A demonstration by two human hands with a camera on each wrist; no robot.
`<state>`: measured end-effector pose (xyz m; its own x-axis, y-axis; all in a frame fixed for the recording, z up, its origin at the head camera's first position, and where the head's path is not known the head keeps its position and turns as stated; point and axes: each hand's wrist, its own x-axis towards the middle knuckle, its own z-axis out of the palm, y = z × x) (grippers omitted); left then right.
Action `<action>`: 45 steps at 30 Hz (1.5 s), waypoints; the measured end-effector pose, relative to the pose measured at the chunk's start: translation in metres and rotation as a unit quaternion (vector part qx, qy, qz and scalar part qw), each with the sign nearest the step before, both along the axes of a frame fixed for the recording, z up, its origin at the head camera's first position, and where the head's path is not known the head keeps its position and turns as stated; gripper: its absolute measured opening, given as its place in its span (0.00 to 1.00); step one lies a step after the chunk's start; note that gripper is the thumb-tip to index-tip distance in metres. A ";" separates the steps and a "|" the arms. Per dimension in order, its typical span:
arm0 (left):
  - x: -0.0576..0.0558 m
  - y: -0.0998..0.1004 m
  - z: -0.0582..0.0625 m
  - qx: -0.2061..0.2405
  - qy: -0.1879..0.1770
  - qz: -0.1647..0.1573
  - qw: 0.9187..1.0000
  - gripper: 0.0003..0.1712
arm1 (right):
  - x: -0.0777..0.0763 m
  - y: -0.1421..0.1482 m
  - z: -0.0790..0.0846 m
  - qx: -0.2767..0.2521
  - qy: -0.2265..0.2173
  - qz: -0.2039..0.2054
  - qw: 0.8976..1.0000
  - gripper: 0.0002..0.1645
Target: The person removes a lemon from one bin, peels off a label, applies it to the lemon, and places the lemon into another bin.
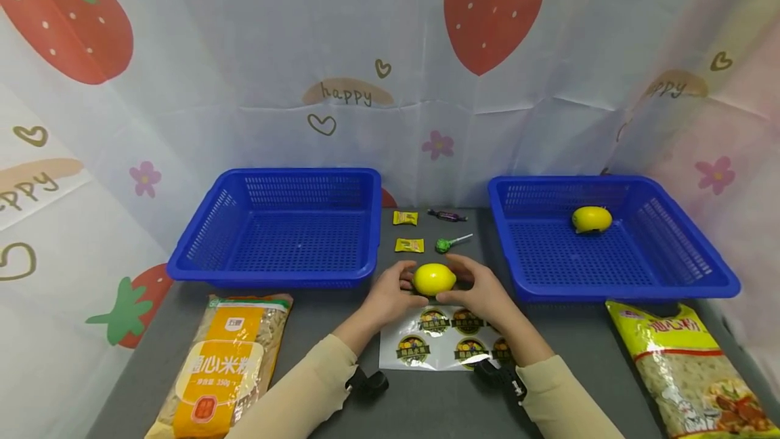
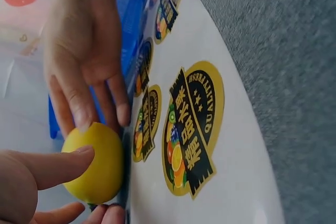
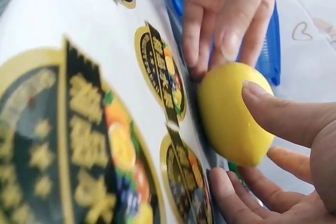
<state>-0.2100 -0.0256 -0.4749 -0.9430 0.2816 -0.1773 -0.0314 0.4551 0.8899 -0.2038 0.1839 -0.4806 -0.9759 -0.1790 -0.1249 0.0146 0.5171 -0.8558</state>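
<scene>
A yellow lemon (image 1: pixel 434 279) sits between both hands, just beyond a white sheet of round fruit stickers (image 1: pixel 447 351). My left hand (image 1: pixel 390 295) holds its left side, with the thumb (image 2: pixel 68 166) across the near face and the other fingers at the far side. From the right, my right hand (image 1: pixel 481 293) holds the other end; its thumb (image 3: pixel 286 116) lies along the lemon's near face in the right wrist view. Black and gold labels show on the glossy sheet below the hands.
Blue baskets stand at left (image 1: pixel 298 276) and right (image 1: pixel 627 290); the right one contains another lemon (image 1: pixel 591 219). Between them lie yellow-wrapped candies (image 1: pixel 409 245), a purple-wrapped candy (image 1: pixel 447 215) and a green lollipop (image 1: pixel 443 245). Noodle bags flank the front, left (image 1: pixel 231 364) and right (image 1: pixel 688 364).
</scene>
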 end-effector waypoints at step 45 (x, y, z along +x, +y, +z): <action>0.066 -0.042 -0.004 -0.038 0.111 0.015 0.993 0.24 | 0.037 0.035 0.006 -0.112 -0.043 0.068 0.990 0.26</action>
